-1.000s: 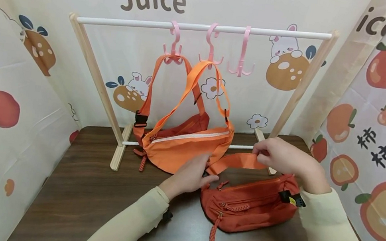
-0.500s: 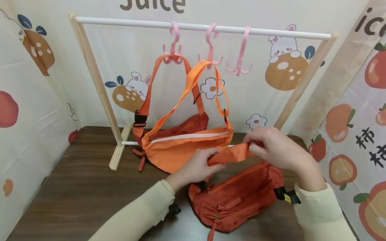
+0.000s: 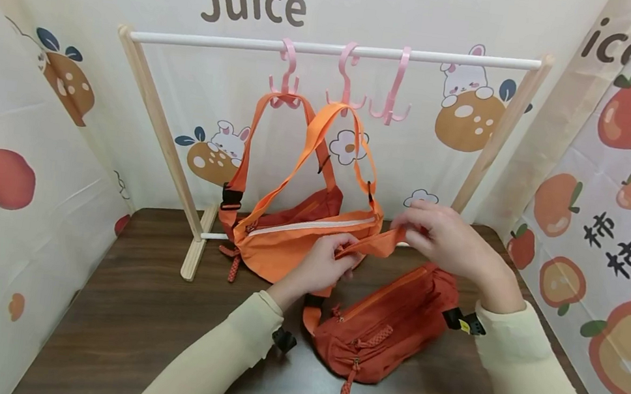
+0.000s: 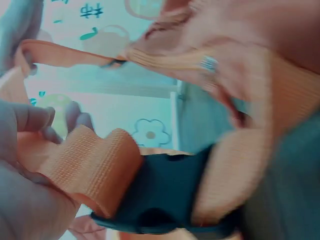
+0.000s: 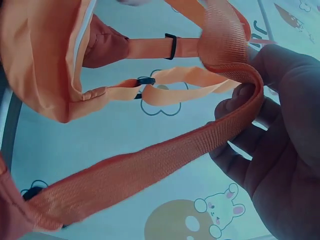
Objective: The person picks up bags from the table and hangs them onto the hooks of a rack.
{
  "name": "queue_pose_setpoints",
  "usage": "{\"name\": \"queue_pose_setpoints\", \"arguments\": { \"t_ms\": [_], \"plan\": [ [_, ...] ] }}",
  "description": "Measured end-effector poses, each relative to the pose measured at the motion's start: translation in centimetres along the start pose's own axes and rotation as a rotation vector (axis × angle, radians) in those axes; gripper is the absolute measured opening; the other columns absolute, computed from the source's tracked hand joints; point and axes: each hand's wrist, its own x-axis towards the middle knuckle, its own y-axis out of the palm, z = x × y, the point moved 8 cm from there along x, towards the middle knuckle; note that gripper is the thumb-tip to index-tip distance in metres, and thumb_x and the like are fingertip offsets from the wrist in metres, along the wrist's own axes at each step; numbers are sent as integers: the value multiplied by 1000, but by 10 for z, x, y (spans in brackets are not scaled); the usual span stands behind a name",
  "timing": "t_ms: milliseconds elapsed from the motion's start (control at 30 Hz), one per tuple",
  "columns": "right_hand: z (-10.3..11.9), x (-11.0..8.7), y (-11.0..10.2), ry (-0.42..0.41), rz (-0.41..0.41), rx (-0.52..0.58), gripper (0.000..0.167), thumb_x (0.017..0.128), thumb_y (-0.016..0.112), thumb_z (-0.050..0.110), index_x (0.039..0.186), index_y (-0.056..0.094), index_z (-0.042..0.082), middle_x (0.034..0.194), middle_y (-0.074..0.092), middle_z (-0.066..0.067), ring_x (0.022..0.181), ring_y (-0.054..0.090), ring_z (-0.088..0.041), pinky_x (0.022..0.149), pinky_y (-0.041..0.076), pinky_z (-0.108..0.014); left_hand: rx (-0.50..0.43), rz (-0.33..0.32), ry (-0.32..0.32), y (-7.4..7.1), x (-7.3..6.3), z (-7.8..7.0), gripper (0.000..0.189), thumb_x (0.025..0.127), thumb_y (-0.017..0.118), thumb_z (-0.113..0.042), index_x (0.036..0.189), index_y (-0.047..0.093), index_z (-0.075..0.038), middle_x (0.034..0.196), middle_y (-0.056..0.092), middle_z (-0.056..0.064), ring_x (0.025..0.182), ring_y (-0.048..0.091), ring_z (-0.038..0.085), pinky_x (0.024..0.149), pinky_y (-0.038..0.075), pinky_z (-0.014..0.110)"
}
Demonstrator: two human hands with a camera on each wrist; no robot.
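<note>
A rust-red waist bag rests on the table at the right, tilted, zip pulls toward the front. My right hand pinches its orange strap, which bends over the fingers in the right wrist view. Farther left along that strap, my left hand grips the webbing near the black buckle. The buckle looks fastened. Beyond the left hand, a bright orange waist bag hangs by its strap from the middle pink hook. Another rust-red waist bag hangs partly hidden behind it, on the left pink hook.
A third pink hook with no bag on it hangs from the rack's white bar. The rack's wooden left leg stands on the dark wooden table. Printed cloth encloses the back and sides.
My right hand has moved left and slightly up with the strap, closer to my left hand. The strap has lifted, and the bag on the table has shifted left and turned.
</note>
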Motion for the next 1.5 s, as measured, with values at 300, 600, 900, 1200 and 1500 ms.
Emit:
{"name": "queue_pose_setpoints", "arguments": {
  "t_ms": [300, 600, 900, 1200, 1500],
  "plan": [
    [-4, 0, 1, 0, -78, 26, 27, 100, 68, -5, 121, 74, 11, 104, 68, 1, 86, 57, -9, 73, 50, -28, -25, -74, 59, -16, 3, -34, 23, 111, 59, -15, 132, 65, -8, 91, 62, 12, 56, 47, 17, 52, 40, 29],
    [-7, -1, 9, -17, -142, 29, 31, 98, 72, -5, 127, 71, 7, 104, 69, 1, 81, 55, -10, 70, 48, -30, 115, -245, 157, -37, -3, -72, 31, 108, 65, -17, 139, 65, -18, 87, 61, 8, 54, 48, 21, 54, 44, 32],
    [-2, -1, 31, -57, -213, -29, 40, 93, 81, 2, 131, 68, 6, 108, 65, -4, 78, 56, -14, 65, 51, -36, 270, -345, 285, -36, -7, -107, 34, 106, 66, -7, 140, 65, -10, 125, 66, 6, 88, 60, 18, 74, 51, 33],
    [-22, -3, 35, 85, -277, 92, 21, 101, 70, -1, 120, 71, 7, 98, 71, -2, 81, 65, -15, 70, 53, -33, 326, -378, 335, -39, -11, -122, 32, 105, 66, -7, 137, 66, -5, 122, 67, 7, 95, 63, 19, 77, 53, 34],
    [-27, -4, 3, -8, -429, 243, 38, 95, 68, -17, 128, 61, 0, 82, 69, -7, 57, 58, -14, 53, 45, -19, 377, -410, 355, -48, -9, -128, 27, 104, 69, -12, 130, 70, -5, 117, 69, 5, 93, 62, 17, 78, 52, 34]
  ]
}}
